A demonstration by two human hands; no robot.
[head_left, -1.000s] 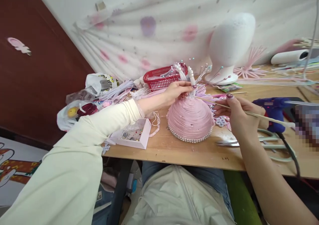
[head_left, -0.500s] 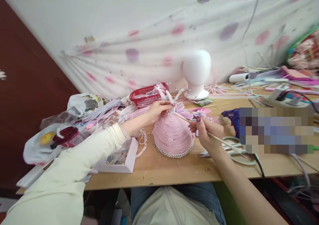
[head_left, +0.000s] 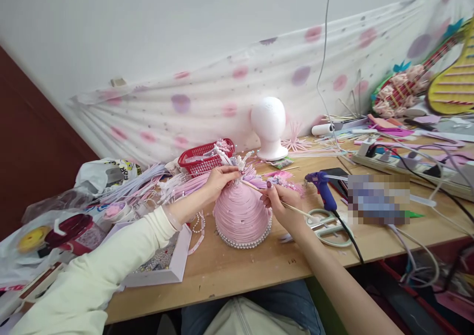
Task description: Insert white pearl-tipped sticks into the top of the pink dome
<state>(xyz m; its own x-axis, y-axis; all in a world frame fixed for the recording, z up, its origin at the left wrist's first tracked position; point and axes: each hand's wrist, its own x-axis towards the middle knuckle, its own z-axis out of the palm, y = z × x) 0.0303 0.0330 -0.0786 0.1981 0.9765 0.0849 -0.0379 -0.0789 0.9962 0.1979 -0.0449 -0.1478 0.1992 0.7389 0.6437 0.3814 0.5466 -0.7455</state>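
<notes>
Pink dome (head_left: 242, 221) stands on the bench (head_left: 259, 268), just below the centre of the frame. The left hand (head_left: 221, 181) pinches its white top (head_left: 241, 163); the right hand (head_left: 286, 207) is closed on a stick (head_left: 255, 187), tip near there. The view has swung rightward, yet both grips stay, so work at the top seems to continue.

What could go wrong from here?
1. The stick might slip and poke the left hand near its tip.
2. The right hand could knock the scissors beside its wrist.
3. The glue gun trails a cord over the table edge; a snag could drag it.
</notes>
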